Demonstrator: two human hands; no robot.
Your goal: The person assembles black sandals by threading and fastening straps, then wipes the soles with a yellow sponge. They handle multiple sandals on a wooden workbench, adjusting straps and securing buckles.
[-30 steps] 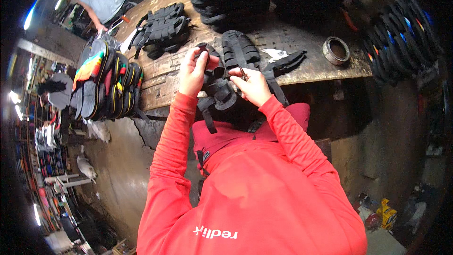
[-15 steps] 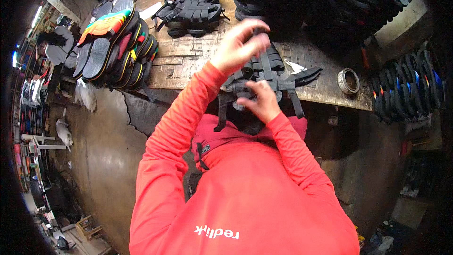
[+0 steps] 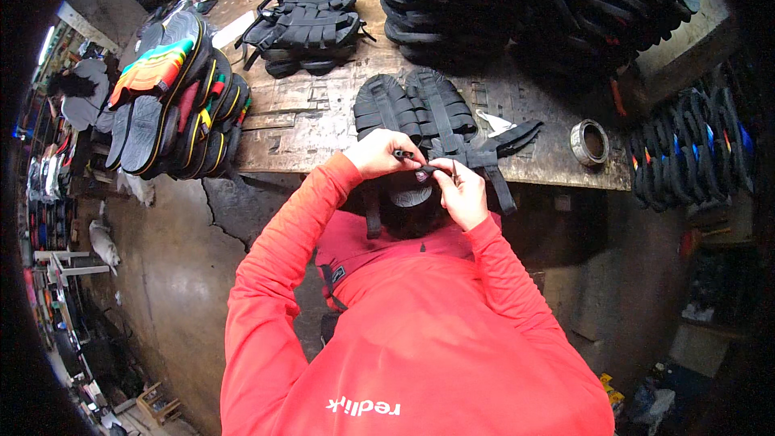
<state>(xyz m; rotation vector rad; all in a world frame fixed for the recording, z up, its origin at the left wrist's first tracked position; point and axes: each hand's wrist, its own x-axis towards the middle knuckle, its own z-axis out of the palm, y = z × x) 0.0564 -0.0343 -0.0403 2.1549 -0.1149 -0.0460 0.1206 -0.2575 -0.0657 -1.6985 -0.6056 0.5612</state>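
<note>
A pair of black sandals with broad woven straps lies at the table's near edge. Just in front of me, over their near ends, both hands meet. My left hand is curled with its fingertips closed around a black strap; a small dark tip pokes out beside them. Thumb and forefinger of my right hand pinch the same black strap from the other side. Loose strap ends hang over the edge. The fingers partly cover the strap.
On the wooden table stand a stack of colourful-edged sandals, a bundle of strapped black sandals and tall piles of black sandals. A round tin sits near the right edge. More sandals hang at right.
My left hand has come down from above the sandals towards me. The right hand has shifted slightly nearer, its fingers closing, and both now meet at the strap.
</note>
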